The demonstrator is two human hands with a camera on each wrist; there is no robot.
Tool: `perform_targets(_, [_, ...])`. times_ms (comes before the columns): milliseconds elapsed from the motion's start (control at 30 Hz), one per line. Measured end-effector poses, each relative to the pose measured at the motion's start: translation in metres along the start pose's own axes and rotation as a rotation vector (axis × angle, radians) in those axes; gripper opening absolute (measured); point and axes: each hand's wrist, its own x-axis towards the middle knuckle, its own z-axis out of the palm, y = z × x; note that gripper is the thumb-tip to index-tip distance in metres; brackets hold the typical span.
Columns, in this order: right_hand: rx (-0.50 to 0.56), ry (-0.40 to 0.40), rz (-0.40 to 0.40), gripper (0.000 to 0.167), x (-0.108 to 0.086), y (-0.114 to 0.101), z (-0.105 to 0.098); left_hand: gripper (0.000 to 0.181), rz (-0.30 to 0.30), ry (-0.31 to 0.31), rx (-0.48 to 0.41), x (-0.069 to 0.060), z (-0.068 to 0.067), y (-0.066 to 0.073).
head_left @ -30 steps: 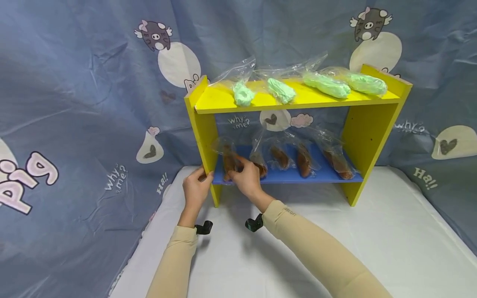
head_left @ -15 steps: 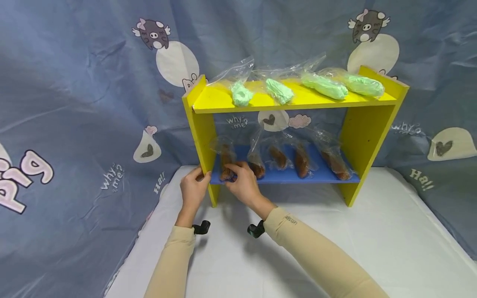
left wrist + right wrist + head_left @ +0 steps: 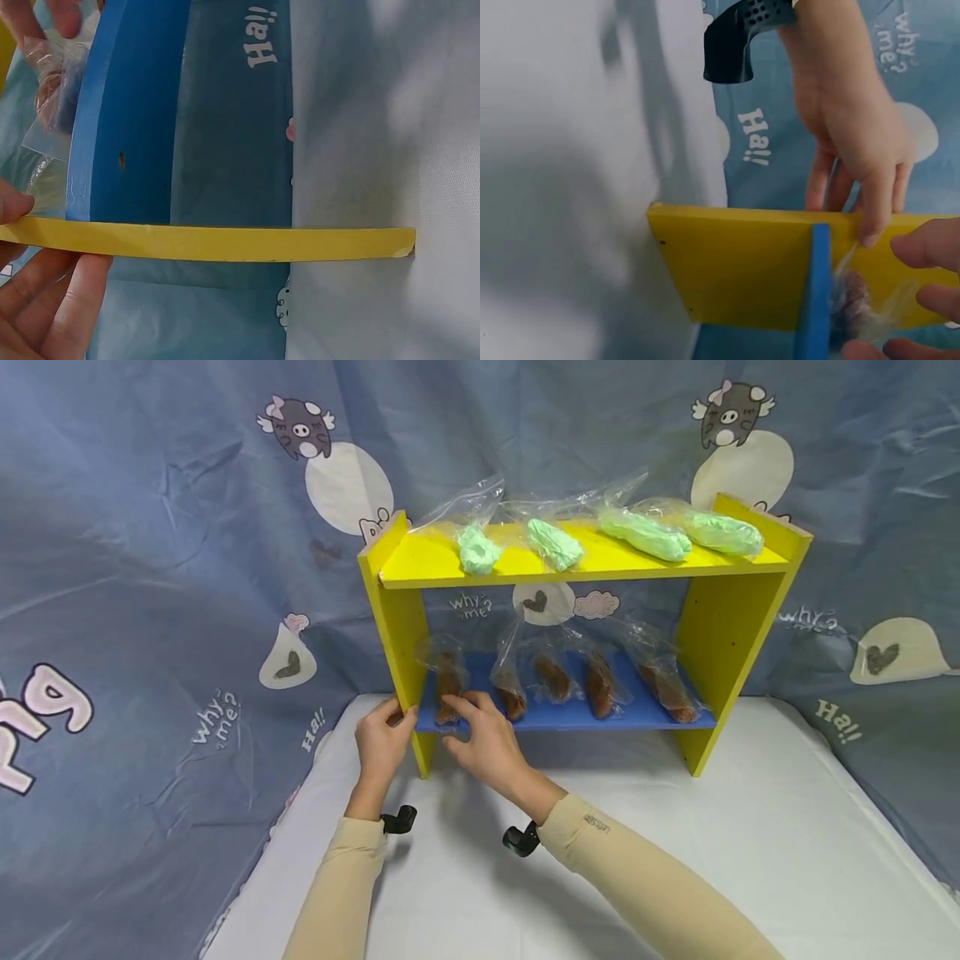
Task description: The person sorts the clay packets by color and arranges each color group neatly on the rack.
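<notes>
A yellow shelf unit (image 3: 517, 578) with a blue lower board (image 3: 480, 668) stands ahead of me. My left hand (image 3: 379, 745) holds the front edge of its left yellow side panel (image 3: 187, 241), thumb on the inner face and fingers on the outer. At the left end of the blue board lies a clear plastic bag (image 3: 448, 675) with a brown elongated lump inside. My right hand (image 3: 491, 747) is at the near end of this bag, thumb and fingers spread apart. In the right wrist view its fingertips (image 3: 930, 244) surround the bagged lump (image 3: 853, 300) without pinching it.
Several more bagged brown lumps (image 3: 600, 687) lie in a row rightward along the blue board. Bags of pale green crumpled material (image 3: 645, 533) lie on the yellow top. A white cloth (image 3: 600, 827) covers the table; a blue printed curtain (image 3: 187, 568) hangs behind.
My right hand has let go of the leftmost bag and drawn slightly back toward me, its fingers parting. The left hand keeps its hold on the panel. The head view has shifted slightly.
</notes>
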Motion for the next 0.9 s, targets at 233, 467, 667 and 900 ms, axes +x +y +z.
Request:
perform_targets(233, [-0.033, -0.004, -0.063, 0.056, -0.016, -0.001, -0.013, 0.017, 0.006, -0.009, 0.012, -0.002, 0.006, -0.001])
perform_targets(467, [-0.054, 0.028, -0.092, 0.056, -0.035, 0.002, -0.031, 0.019, -0.007, -0.026, 0.005, 0.0, 0.005, 0.004])
perform_targets(667, [-0.067, 0.07, -0.106, 0.058, -0.052, 0.011, -0.053, 0.021, -0.018, -0.039, 0.069, 0.002, -0.002, 0.016])
perform_targets(900, [-0.174, 0.133, -0.11, 0.059, -0.085, 0.039, -0.081, 0.06, -0.027, -0.047, 0.154, -0.028, -0.018, 0.041])
